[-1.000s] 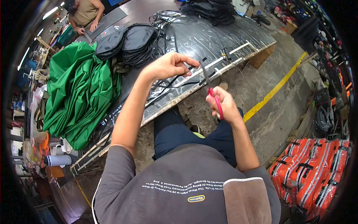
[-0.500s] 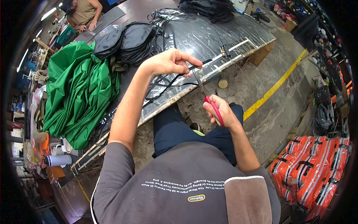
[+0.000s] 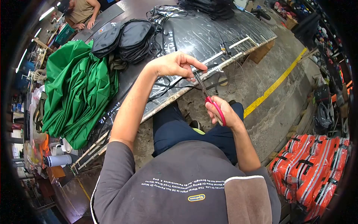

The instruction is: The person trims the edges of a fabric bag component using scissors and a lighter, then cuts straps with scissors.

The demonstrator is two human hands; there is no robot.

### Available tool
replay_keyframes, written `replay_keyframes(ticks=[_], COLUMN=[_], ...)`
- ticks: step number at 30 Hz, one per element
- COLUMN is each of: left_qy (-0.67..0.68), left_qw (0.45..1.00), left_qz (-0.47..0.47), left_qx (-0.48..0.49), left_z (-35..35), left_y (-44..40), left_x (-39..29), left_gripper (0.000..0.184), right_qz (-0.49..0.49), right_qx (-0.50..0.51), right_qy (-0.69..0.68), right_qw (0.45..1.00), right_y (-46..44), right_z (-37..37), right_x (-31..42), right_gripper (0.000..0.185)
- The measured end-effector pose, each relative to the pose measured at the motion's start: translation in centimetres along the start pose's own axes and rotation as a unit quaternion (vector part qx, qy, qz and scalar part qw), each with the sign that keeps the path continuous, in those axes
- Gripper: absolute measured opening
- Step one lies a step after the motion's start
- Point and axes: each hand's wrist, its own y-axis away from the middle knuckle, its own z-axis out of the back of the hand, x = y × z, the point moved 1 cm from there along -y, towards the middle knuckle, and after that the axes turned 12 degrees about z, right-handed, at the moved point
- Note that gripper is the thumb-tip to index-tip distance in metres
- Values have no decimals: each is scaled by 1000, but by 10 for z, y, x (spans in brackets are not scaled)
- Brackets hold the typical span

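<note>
Largest item is the table [image 3: 203, 39], its dark sheeted top running away from the person. Next, green cloth [image 3: 80, 87] heaped at its left, then a stack of black bags [image 3: 135, 40] beside the cloth. At the near edge, the left hand [image 3: 172, 66] is raised above the table; the right hand [image 3: 223, 112] sits lower, beyond the edge. Scissors [image 3: 207, 99] with pink handles slant up from the right hand, tips just beside the left fingertips. The thin black strap [image 3: 211, 67] is at the left fingers, over the table edge. Judged step: trimming the strap. Best done with the strap taut, blades square across it, and the left fingertips well back from the cutting line. Fingers: left thumb and index nearly together, appearing to pinch the strap, index stretched along it, other fingers curled and partly hidden. Right fingers are wrapped round the scissor handles, little gap showing. Cannot tell whether the blades touch the strap or how far they are parted.
</note>
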Motion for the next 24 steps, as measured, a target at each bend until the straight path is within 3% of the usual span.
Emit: replay_keyframes(ticks=[9,12,15,24], left_qy=[39,71,92,56], left_qw=[996,993,991,995], left_qz=[13,24,31,72], left_qx=[74,86,91,48], left_z=[1,6,13,41], left_y=[-35,-44,-54,-80], left_x=[28,40,52,72], left_gripper=[57,58,59,61], right_qz=[15,9,0,-39], right_qx=[7,19,27,-41], right_qy=[-61,-111,-177,-119], right_qw=[998,994,984,991], right_y=[-6,-12,-19,-54], right_z=[7,10,14,18], right_x=[-31,-43,-52,-86], right_gripper=[40,28,30,34])
